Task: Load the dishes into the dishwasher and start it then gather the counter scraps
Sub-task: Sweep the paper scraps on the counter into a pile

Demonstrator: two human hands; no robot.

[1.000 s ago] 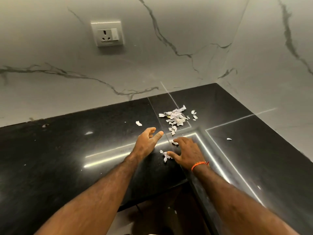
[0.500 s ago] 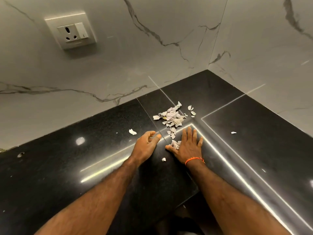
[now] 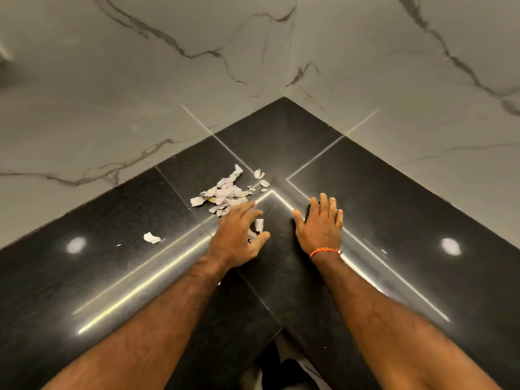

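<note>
A heap of torn white paper scraps (image 3: 225, 191) lies on the black counter (image 3: 394, 209) near its inner corner. One loose scrap (image 3: 152, 237) lies apart to the left. My left hand (image 3: 239, 235) rests at the near edge of the heap with fingers spread and lightly bent over a couple of scraps (image 3: 259, 225); it holds nothing. My right hand (image 3: 320, 223), with an orange wrist thread, lies flat on the counter to the right of the heap, fingers straight.
Marble-patterned walls (image 3: 140, 94) meet at the corner behind the counter. Bright light reflections (image 3: 450, 246) show on the glossy surface. The counter's front inner edge drops to the floor (image 3: 281, 361) between my forearms.
The view has swung right, so the wall socket left the frame. My right hand slid right, away from the scraps, and flattened. My left hand moved forward onto the scraps near the heap.
</note>
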